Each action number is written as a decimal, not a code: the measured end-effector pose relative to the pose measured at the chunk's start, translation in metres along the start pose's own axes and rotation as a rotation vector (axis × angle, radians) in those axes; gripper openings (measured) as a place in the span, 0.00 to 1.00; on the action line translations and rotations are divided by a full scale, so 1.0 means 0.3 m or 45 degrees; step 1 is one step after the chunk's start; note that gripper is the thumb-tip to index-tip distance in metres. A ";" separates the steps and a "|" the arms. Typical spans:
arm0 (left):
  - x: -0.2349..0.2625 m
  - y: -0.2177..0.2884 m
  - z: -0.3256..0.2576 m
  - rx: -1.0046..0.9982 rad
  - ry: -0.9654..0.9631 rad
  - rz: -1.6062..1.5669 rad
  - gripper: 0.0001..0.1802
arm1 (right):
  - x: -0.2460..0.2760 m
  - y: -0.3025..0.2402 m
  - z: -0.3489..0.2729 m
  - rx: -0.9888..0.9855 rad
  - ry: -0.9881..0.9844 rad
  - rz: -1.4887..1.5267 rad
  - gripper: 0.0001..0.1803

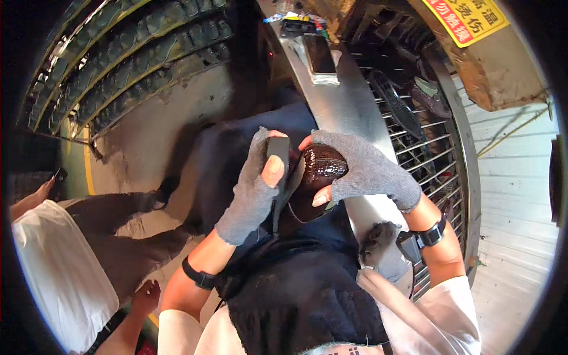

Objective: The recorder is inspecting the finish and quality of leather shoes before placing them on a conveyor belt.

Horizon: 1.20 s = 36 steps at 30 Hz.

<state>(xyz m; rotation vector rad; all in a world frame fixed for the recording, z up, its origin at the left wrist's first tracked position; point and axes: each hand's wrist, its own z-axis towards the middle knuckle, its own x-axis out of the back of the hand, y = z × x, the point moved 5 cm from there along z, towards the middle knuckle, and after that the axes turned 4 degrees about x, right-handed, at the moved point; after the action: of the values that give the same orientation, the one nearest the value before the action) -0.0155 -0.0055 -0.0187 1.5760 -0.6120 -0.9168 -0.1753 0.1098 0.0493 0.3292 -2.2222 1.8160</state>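
Above my lap, my right hand [361, 165] is closed around the toe of a glossy dark brown shoe [323, 164] with a scaly, textured upper. The shoe's opening faces toward me. Just left of it, my left hand [260, 177] grips a flat black piece [278, 148], seen nearly edge-on, with the thumb pressed on its face. This piece stands close along the shoe's left side; whether the two touch I cannot tell. Grey fingerless gloves cover both hands, leaving the fingertips bare.
A metal ledge [349, 109] runs beside me, bearing a dark flat box-like object [320, 56]. Right of it, a barred rack [435, 151] holds a black sole [397, 105] and a brown shoe [427, 94]. Shelves of dark shoes [148, 44] stand far left. Another person [65, 272] is at left.
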 end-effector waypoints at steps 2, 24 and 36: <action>-0.004 0.002 -0.012 -0.052 0.032 0.041 0.37 | -0.018 -0.018 0.009 -0.070 -0.039 -0.012 0.45; 0.002 0.181 -0.173 -0.153 -0.220 0.315 0.36 | -0.159 -0.183 -0.134 0.115 -0.014 -0.341 0.57; -0.054 0.156 -0.206 0.102 -0.121 -0.131 0.26 | -0.234 -0.201 -0.204 0.395 -0.182 -0.856 0.52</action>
<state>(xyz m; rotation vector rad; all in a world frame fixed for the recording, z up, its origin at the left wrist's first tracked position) 0.0308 0.0326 0.0331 1.6547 -0.6463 -1.0605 -0.0860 0.1590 0.0931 1.1378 -1.5967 1.7580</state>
